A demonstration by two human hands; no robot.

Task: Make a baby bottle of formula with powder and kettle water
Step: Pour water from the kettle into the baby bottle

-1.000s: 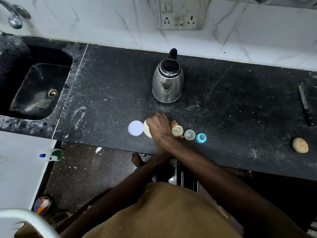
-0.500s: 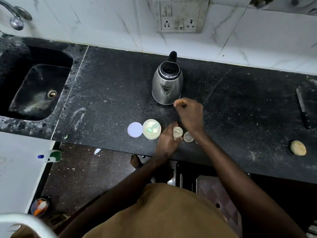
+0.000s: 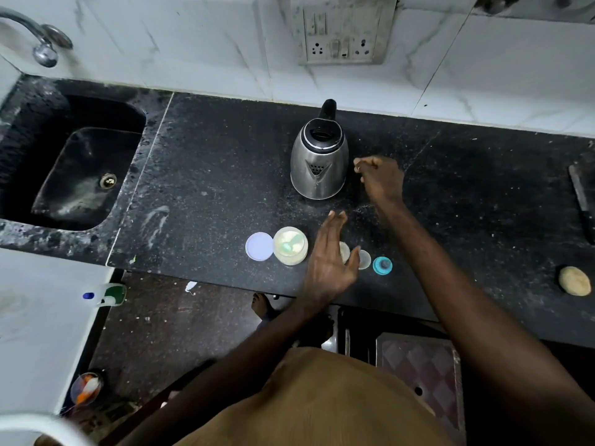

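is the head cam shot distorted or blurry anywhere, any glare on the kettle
Head view: the wide-angle lens bows the counter edge and wall tiles; light is dim and flat, shadows lost on the black stone; the kettle shows soft sheen, no harsh glare; the right hand looks slightly smeared, the left hand sharper.

Nothing written, no brand, number or sign, can be read anywhere in view. The stainless-steel electric kettle with a black lid (image 3: 319, 162), standing on the dark speckled stone surface (image 3: 225, 156), shows only bare metal. Any print on the green-and-white plastic bottle with a blue cap (image 3: 106, 295) is too small and blurred to read. The grey wall plate of switches and sockets (image 3: 341, 30) is too grimy to show any marks.
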